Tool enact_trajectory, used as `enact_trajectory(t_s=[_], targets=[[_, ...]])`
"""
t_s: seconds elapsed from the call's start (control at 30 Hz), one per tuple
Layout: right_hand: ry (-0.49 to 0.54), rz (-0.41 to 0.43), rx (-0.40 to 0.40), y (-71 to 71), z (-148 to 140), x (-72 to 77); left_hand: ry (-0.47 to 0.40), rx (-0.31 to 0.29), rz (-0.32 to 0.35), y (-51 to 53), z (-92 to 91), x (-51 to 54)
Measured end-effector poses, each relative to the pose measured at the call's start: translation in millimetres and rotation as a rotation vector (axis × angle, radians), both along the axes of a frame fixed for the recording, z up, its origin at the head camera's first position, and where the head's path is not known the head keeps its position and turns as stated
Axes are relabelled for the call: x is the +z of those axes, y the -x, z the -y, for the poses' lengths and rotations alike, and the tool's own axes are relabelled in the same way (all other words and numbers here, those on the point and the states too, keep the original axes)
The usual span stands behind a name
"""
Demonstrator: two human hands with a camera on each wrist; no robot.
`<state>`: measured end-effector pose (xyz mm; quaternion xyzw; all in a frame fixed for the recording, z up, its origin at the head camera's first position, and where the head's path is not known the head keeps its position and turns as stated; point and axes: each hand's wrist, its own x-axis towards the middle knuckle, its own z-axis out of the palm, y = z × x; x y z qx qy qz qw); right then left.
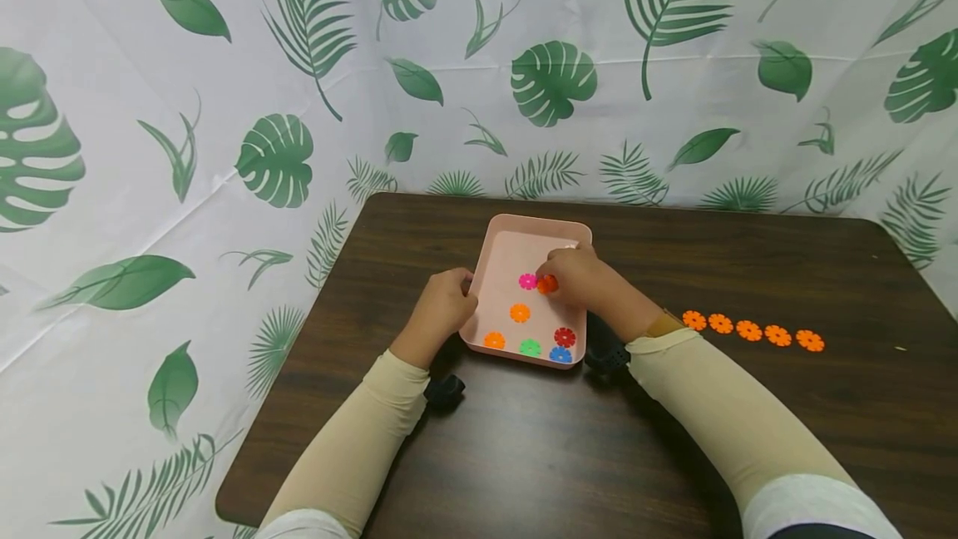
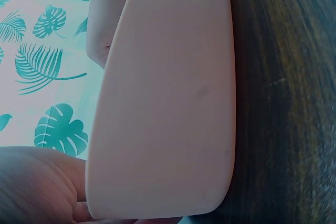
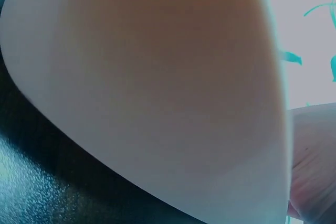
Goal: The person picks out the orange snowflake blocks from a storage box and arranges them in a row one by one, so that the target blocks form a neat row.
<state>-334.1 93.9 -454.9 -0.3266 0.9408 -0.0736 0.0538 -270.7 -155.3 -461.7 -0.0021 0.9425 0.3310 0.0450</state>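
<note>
A pink tray (image 1: 516,248) lies on the table with several notched, flower-shaped plastic discs inside. My left hand (image 1: 443,304) grips its left rim between thumb and fingers; up close, the left wrist view is filled by the tray's outer wall. Reaching over the right rim, my right hand (image 1: 580,279) pinches an orange disc (image 1: 548,284) inside the tray. Beside that disc lies a pink disc (image 1: 527,282). Nearer the front are another orange disc (image 1: 520,313), a red disc (image 1: 565,337), a green disc (image 1: 530,348) and a blue disc (image 1: 560,354). The right fingertips are partly hidden.
Several orange discs form a row (image 1: 749,330) on the dark wooden table (image 1: 718,256), right of the tray. A leaf-patterned white cloth (image 1: 464,98) hangs behind the table and along its left side. Black wrist devices (image 1: 445,392) sit under both wrists.
</note>
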Motion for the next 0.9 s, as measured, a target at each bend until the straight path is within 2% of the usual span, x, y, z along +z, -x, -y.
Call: enact_trajectory(t_s=[0.4,0.6,0.9], targets=[[-0.008,-0.005,0.052,-1.8,0.6,-1.0,0.017,-0.008,-0.014,0.3,-0.4,-0.5],[0.002,-0.021,0.089,-3.1,1.1,-2.5,0.011,0.004,0.008,0.1,-0.8,0.2],[-0.036,0.036,0.078,-2.9,3.3,0.6,0.006,0.009,0.011,0.1,-1.5,0.9]])
